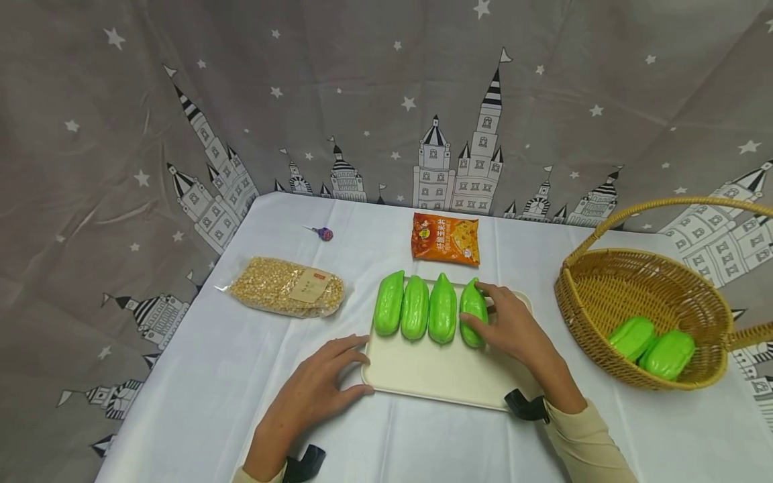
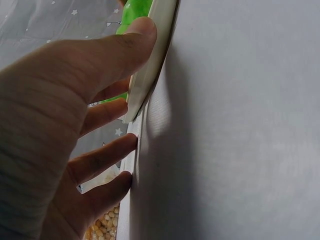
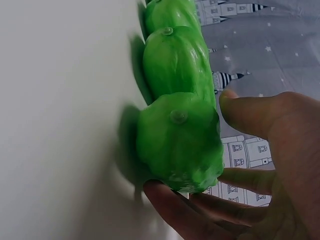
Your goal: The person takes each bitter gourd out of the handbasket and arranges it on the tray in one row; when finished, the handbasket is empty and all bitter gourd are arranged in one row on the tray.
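Several glossy green bitter melons (image 1: 415,308) lie side by side along the far half of a cream tray (image 1: 435,369). My right hand (image 1: 510,322) spreads around the rightmost bitter melon (image 3: 180,140). Its fingers lie along that melon's outer side, while in the right wrist view the thumb stands slightly off its surface. At the tray's left edge is my left hand (image 1: 323,382), fingers loosely extended. The left wrist view has its thumb (image 2: 142,30) against the tray's rim, with two fingertips near the corner and the others on the cloth.
To the right stands a wicker basket (image 1: 574,302) with a tall handle, holding two more green melons (image 1: 667,355). An orange snack packet (image 1: 445,239) lies beyond the tray. At left are a bag of corn kernels (image 1: 284,287) and a wrapped lollipop (image 1: 325,234).
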`<state>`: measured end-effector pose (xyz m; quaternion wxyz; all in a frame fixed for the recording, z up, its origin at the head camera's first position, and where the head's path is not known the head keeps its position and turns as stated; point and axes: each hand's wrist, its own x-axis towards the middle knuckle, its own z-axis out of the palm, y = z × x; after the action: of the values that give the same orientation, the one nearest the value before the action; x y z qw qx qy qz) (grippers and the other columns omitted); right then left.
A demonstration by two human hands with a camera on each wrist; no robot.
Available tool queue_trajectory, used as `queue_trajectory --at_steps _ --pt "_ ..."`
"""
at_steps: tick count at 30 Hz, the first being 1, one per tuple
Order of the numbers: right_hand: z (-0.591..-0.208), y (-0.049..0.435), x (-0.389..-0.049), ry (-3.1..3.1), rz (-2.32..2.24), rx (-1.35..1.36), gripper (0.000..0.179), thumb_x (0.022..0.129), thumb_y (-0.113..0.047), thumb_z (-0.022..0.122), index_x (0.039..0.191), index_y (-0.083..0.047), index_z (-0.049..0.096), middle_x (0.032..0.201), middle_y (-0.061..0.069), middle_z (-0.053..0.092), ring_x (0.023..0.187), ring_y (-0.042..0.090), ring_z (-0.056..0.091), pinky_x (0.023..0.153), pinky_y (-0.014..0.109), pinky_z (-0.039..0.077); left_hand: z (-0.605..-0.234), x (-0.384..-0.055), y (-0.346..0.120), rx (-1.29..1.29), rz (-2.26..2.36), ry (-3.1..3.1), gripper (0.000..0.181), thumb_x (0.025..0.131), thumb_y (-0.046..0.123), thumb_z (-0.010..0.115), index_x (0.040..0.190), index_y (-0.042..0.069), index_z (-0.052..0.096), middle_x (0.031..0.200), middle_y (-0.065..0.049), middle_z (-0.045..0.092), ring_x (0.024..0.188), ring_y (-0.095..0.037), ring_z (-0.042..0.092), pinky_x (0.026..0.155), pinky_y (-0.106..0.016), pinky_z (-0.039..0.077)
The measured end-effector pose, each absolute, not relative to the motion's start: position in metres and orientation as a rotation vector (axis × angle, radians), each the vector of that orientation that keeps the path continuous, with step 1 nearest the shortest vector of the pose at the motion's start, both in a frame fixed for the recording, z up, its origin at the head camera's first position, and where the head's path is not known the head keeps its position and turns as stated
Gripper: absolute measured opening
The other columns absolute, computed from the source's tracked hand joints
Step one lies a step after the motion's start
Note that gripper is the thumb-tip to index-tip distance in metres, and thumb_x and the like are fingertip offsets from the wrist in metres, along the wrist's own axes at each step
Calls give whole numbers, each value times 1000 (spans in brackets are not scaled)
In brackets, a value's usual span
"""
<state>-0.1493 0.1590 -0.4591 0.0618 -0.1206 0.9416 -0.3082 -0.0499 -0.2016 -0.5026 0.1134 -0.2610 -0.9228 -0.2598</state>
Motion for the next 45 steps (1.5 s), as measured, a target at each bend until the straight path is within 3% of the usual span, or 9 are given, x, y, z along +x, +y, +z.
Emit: queue_trajectory --at_steps 14,28,37,45 --pt "-454 175 -143 2863 -917 -319 77 100 -43 77 158 -2 48 149 30 57 119 41 71 103 64 57 -502 -50 -201 -772 -750 -2708 44 77 37 99 108 18 75 144 -3 69 134 -24 64 108 -42 57" --pt "-443 201 -135 2942 -977 -339 65 101 -29 78 153 1 53 144 31 60 113 46 73 83 52 68 -502 -50 -202 -769 -761 -2700 44 77 38 99 109 18 75 144 -3 69 134 -24 64 107 -42 58" --pt "-423 220 -131 2977 -1020 -327 64 100 -20 78 152 6 51 145 34 57 119 52 68 88 61 65 -501 -49 -201 -762 -750 -2729 45 78 38 98 110 17 75 145 -3 68 134 -25 64 108 -43 58" --pt "-415 245 -123 3137 -957 -328 60 98 -19 80 147 6 57 132 33 66 108 50 70 86 67 60 -501 -50 -201 -770 -749 -2721 45 77 37 98 110 17 75 145 -3 68 133 -24 65 107 -43 58"
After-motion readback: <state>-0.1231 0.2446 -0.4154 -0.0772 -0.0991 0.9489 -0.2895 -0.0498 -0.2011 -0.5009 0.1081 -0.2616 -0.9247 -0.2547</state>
